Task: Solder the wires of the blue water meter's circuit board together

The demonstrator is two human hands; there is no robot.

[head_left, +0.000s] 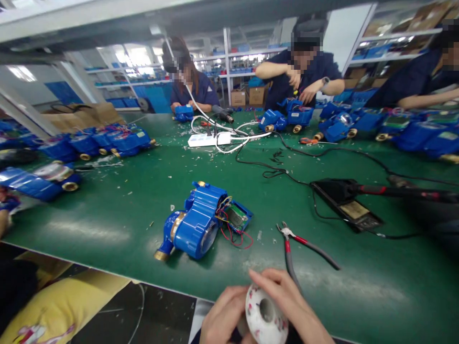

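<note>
At the near edge of the counter, the left hand grips a white patterned ring, fingers of the right hand closed on it too; apparently a handling step, next move calls for steady support. Holed face tilts up toward wearer; round, no clear long axis.

Both hands close together, fingers curled inward.

Single head-worn view, facing forward and down across the green table, hands close at bottom edge.
</note>
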